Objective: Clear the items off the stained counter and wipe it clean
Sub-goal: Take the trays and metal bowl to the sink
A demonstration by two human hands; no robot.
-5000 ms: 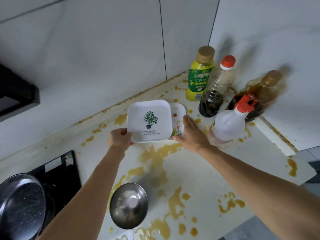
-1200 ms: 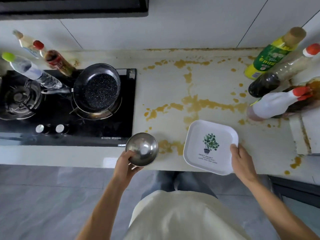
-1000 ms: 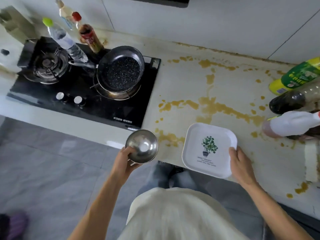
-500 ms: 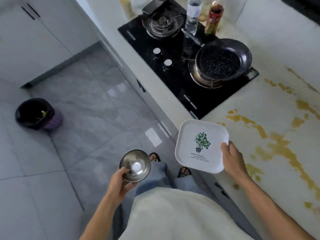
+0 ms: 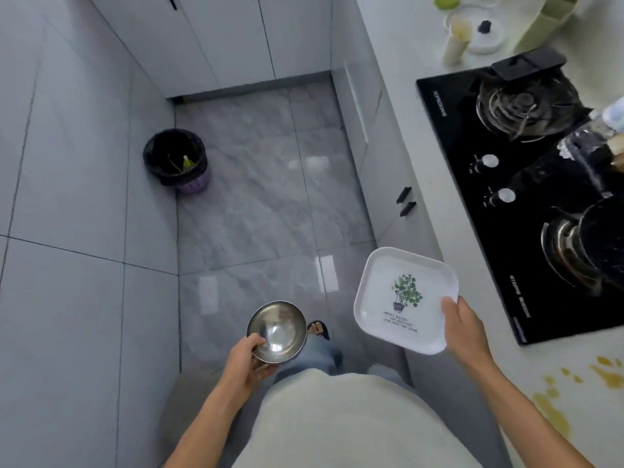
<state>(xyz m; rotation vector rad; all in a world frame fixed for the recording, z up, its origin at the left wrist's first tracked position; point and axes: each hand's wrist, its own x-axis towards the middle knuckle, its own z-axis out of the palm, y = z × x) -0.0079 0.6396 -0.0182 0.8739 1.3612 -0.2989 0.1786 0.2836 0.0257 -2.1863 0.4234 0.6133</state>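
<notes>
Square white plate [image 5: 405,298], gripped at its 4 o'clock edge by the right hand [image 5: 464,327]: potted-plant drawing at centre, three lines of small dark print below it, toward 6 o'clock. Top line reads roughly "SWEET HEART"; the two lower lines are too small and blurred to read with confidence.

Black gas hob [image 5: 526,204]: white brand lettering along the edge at 10 o'clock, blurred, not legible. More pale print near the edge at 5 o'clock, also unreadable.
</notes>
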